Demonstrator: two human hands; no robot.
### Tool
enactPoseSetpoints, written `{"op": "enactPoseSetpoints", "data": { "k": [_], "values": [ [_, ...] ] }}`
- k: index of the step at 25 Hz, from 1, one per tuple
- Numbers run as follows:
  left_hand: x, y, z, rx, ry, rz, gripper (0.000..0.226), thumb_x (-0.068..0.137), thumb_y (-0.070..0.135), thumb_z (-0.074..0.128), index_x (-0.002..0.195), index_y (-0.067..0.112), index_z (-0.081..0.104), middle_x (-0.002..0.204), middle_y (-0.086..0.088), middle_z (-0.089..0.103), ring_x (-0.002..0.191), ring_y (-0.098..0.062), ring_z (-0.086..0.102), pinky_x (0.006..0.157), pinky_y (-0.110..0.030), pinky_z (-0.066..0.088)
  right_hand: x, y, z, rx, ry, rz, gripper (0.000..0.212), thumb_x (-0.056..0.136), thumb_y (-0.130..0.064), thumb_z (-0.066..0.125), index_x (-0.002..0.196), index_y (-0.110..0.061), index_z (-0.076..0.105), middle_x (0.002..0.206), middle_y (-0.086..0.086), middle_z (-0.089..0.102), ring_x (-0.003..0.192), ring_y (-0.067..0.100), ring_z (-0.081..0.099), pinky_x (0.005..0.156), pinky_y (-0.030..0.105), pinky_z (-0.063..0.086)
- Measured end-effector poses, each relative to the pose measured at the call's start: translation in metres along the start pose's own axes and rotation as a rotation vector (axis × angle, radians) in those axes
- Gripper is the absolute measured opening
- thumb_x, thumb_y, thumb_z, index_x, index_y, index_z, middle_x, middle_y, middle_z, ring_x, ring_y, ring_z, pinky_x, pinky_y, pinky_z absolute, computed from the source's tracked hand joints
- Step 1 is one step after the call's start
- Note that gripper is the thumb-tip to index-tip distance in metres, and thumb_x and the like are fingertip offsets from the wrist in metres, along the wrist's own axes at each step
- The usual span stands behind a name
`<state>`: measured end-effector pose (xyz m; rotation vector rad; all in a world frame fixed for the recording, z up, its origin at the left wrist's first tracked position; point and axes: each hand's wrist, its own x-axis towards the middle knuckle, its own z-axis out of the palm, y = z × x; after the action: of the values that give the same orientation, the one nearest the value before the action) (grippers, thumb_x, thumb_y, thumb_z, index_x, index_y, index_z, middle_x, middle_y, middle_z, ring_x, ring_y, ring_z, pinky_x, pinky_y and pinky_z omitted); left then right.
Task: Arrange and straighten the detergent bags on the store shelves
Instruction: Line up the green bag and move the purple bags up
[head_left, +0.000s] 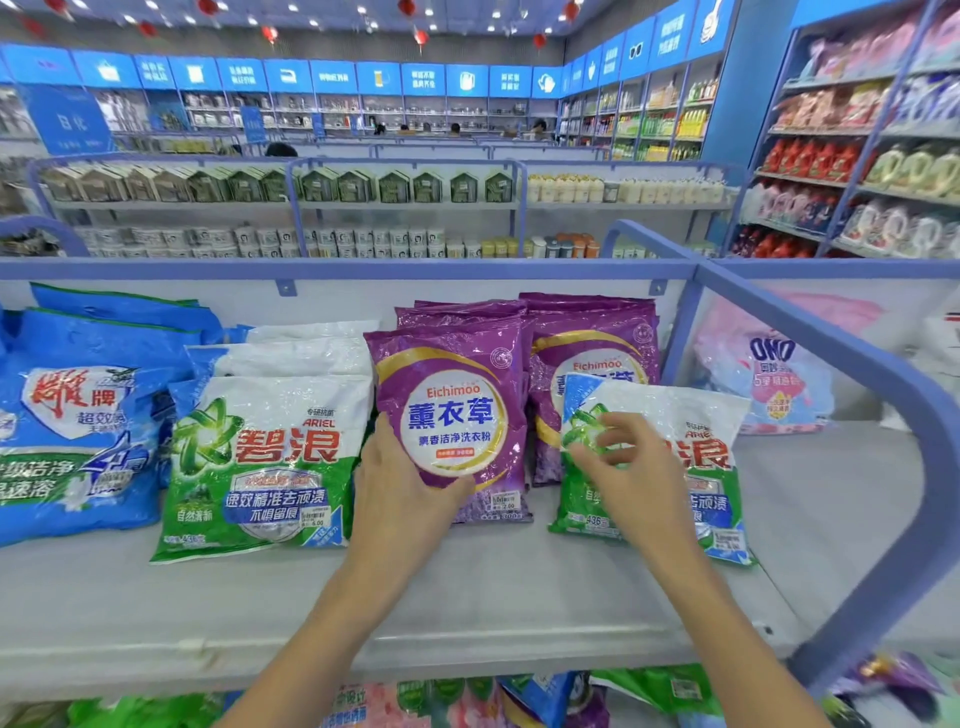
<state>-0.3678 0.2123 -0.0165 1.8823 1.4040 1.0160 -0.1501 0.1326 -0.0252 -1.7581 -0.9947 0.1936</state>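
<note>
Gripping the purple bag (452, 410) by its lower-left edge, my left hand (400, 483) has its thumb across the front; my right hand (628, 462) seems to pinch the green-white bag (696, 410), open shelf (810, 493) beyond its right edge.

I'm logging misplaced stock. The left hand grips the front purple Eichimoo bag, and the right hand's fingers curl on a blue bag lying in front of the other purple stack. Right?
Not quite. The head view shows the right hand on a green-and-white Ariel bag, not a blue one. The rest stands: the left hand grips the front purple Eichimoo bag.
</note>
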Motion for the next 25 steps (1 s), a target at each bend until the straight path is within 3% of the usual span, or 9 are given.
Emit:
{"op": "enactPoseSetpoints", "data": {
  "k": [2,5,9,12,15,17,21,23,25],
  "values": [
    [-0.017,0.018,0.01,0.032,0.112,0.202,0.071,0.082,0.033,0.081,0.143,0.024,0.045,0.126,0.013,0.052,0.119,-0.006,0.046,0.097,-0.028,0.042,0.002,0.018,-0.035,-0.166,0.234,0.012,0.042,0.087,-0.025,0.08,0.123,-0.015,0.062,0.114,0.008,0.068,0.101,0.019,0.065,0.083,0.03,0.05],
    [-0.025,0.045,0.038,-0.139,-0.151,0.19,0.03,0.094,0.026,0.07,0.123,0.023,0.065,0.1,0.018,0.069,0.086,0.004,0.062,0.079,-0.02,0.051,-0.001,0.033,-0.056,-0.281,0.272,0.103,0.052,0.09,-0.023,0.077,0.131,0.001,0.056,0.127,0.022,0.06,0.123,0.039,0.052,0.102,0.044,0.041],
    [-0.022,0.061,0.089,0.007,-0.513,0.042,0.048,0.096,0.049,0.062,0.131,0.015,0.059,0.128,-0.001,0.068,0.114,-0.021,0.065,0.098,-0.035,0.05,-0.003,0.042,-0.063,-0.337,0.285,0.156,0.061,0.094,-0.038,0.072,0.135,0.002,0.052,0.135,0.022,0.055,0.13,0.039,0.045,0.108,0.047,0.035],
    [-0.017,0.065,0.109,-0.125,-0.54,-0.116,0.055,0.088,0.052,0.069,0.131,0.019,0.059,0.127,0.0,0.067,0.117,-0.025,0.063,0.101,-0.036,0.049,-0.004,0.054,-0.071,-0.064,0.137,0.422,0.052,0.098,-0.045,0.064,0.13,-0.005,0.054,0.126,0.017,0.066,0.114,0.036,0.062,0.099,0.048,0.049],
    [-0.011,0.067,0.117,-0.314,-0.517,-0.263,0.04,0.082,0.029,0.084,0.114,0.013,0.067,0.112,-0.002,0.074,0.107,-0.023,0.069,0.098,-0.038,0.054,-0.007,0.06,-0.074,0.193,0.091,0.442,0.025,0.101,-0.029,0.063,0.115,-0.009,0.065,0.111,0.012,0.075,0.095,0.029,0.071,0.086,0.044,0.056],
    [-0.02,0.067,0.114,-0.402,-0.528,-0.256,0.026,0.081,0.022,0.084,0.103,0.02,0.072,0.103,0.004,0.077,0.1,-0.018,0.073,0.087,-0.03,0.055,-0.013,0.06,-0.08,0.353,0.116,0.429,0.008,0.099,-0.016,0.067,0.105,-0.012,0.069,0.106,0.012,0.078,0.085,0.025,0.074,0.077,0.039,0.057],
    [-0.044,0.067,0.084,-0.568,-0.416,-0.097,0.011,0.091,0.042,0.072,0.1,0.038,0.07,0.098,0.017,0.078,0.089,-0.002,0.075,0.073,-0.022,0.059,-0.03,0.054,-0.081,0.635,0.01,0.433,0.017,0.09,-0.009,0.074,0.107,-0.01,0.074,0.1,0.013,0.081,0.081,0.026,0.078,0.076,0.041,0.062],
    [-0.049,0.064,0.058,-0.635,-0.337,-0.06,0.008,0.096,0.05,0.065,0.1,0.048,0.072,0.1,0.019,0.078,0.092,-0.002,0.074,0.077,-0.023,0.061,-0.034,0.038,-0.075,0.727,-0.06,0.382,0.019,0.079,-0.008,0.078,0.098,-0.009,0.078,0.096,0.013,0.081,0.076,0.023,0.078,0.066,0.036,0.064],
    [-0.051,0.049,0.027,-0.687,-0.236,-0.112,0.015,0.098,0.049,0.063,0.098,0.061,0.071,0.097,0.026,0.076,0.091,0.006,0.071,0.075,-0.013,0.056,-0.039,0.017,-0.06,0.767,-0.192,0.338,0.019,0.069,-0.012,0.079,0.088,-0.011,0.081,0.09,0.01,0.082,0.071,0.021,0.078,0.055,0.03,0.062]
  ]
}}
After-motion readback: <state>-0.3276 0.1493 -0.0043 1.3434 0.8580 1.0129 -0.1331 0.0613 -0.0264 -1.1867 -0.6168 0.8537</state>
